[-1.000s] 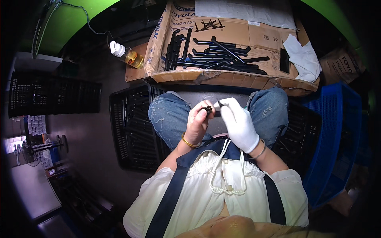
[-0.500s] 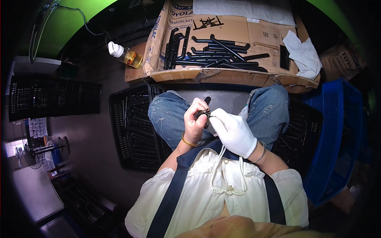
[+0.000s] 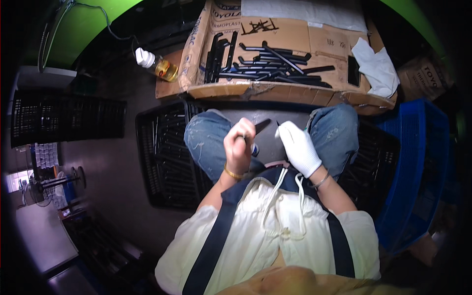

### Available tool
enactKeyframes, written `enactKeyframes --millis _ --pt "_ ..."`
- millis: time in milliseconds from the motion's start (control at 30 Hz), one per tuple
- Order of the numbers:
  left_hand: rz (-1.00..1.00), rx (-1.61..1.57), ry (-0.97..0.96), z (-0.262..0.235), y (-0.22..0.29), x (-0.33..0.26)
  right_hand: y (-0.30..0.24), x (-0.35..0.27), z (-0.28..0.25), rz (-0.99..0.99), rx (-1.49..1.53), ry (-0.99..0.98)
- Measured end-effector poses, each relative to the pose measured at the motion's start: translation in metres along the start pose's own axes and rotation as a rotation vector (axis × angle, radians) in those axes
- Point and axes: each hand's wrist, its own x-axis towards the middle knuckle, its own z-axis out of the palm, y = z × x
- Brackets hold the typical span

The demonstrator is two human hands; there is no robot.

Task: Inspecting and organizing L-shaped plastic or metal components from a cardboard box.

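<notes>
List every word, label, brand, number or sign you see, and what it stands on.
Wording is located, not transcribed.
Cardboard box: dark lettering on its left side; fainter characters on its base.
Brown package, right: dark print, dim.
Bottle: reddish label, too small to read.
White sticker beside pale sheet: too small to read.

Glossy plastic bars (image 3: 283, 60), matt cardboard box (image 3: 295, 92)
</notes>
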Motion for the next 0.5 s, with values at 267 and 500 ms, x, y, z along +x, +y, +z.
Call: enactKeyframes --millis 267,500 --pt "-0.715 -0.589 0.388 0.020 0.004 0.000 -0.055 0.024 0.008 -0.114 0.288 -0.121" --pt "-0.773 -0.669 0.303 0.021 0.000 0.008 -0.060 0.036 0.011 0.039 0.323 -0.122"
